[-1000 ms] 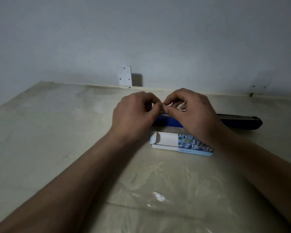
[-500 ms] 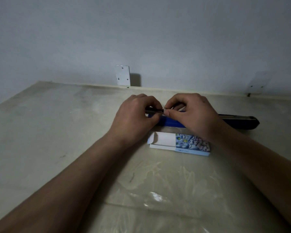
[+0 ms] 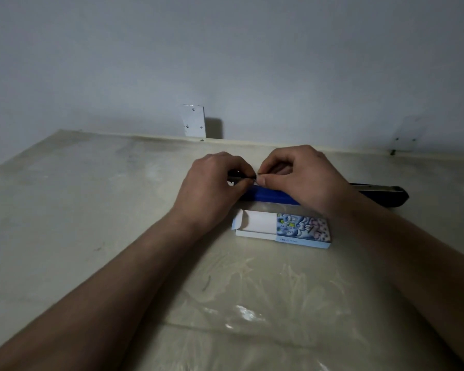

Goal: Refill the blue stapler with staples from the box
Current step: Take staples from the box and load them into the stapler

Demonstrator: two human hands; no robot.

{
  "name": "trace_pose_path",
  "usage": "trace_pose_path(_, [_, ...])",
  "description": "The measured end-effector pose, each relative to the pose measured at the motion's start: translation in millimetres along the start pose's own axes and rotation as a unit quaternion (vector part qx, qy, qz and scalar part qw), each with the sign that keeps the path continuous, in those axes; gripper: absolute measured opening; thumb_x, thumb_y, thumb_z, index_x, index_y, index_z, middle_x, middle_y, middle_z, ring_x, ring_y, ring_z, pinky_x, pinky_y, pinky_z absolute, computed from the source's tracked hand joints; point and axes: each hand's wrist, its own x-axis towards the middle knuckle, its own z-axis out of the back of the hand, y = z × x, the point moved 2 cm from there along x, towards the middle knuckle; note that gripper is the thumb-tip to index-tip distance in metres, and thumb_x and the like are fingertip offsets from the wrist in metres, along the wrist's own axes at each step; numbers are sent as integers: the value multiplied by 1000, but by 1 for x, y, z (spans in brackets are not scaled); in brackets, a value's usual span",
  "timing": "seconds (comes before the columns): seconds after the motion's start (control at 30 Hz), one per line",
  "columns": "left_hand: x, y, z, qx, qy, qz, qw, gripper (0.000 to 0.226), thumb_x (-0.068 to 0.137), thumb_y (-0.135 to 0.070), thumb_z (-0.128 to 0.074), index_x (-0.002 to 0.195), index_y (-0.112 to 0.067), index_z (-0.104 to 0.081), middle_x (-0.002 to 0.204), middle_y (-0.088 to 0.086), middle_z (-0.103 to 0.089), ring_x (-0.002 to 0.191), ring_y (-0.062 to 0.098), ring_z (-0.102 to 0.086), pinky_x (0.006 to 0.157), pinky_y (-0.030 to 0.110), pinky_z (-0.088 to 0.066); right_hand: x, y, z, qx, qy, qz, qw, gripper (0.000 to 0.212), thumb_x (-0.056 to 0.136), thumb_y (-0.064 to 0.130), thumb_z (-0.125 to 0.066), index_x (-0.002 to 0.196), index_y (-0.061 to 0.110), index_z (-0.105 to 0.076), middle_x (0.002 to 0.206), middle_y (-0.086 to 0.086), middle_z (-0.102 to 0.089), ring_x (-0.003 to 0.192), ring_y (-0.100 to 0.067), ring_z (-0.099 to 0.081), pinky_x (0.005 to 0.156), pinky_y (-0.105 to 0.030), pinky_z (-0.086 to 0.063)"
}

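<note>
Near the surface's (image 3: 105, 210) far edge, both hands pinch a thin staple strip (image 3: 243, 178) above the blue stapler (image 3: 268, 196): left hand (image 3: 212, 183), right hand (image 3: 303, 178). Light, brittle; hold its ends.

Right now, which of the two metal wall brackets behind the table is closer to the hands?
The bright bracket straight beyond the left hand; it casts a dark shadow to its right. The other bracket, far right, is dim and farther from both hands.
</note>
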Motion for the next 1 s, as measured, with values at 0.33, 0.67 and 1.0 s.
trace_pose_path(0.33, [0,0,3,24,-5,-19,1000,9,78,-21,-74,87,-23,-76,86,-5,-73,81,16,-66,77,40,-52,2,2,-1,-17,27,12,999,6,81,29,-74,80,26,-68,79,10,-70,76,-2,-64,67,-17,-49])
trace_pose_path(0.67, [0,1,2,14,1,-19,1000,8,78,-20,-75,85,-23,-75,84,-4,-72,80,17,-65,75,42,-53,-4,0,-6,-52,-4,65,997,5,83,26,-70,81,27,-66,82,12,-68,82,-5,-61,71,-24,-49])
trace_pose_path(1.0, [0,1,3,9,1,-16,1000,9,79,-19,-73,86,-23,-75,86,-5,-71,82,16,-65,76,41,-52,-12,-3,-6,-135,-28,177,974,13,87,19,-65,99,17,-70,91,1,-68,84,-16,-61,78,-40,-50])
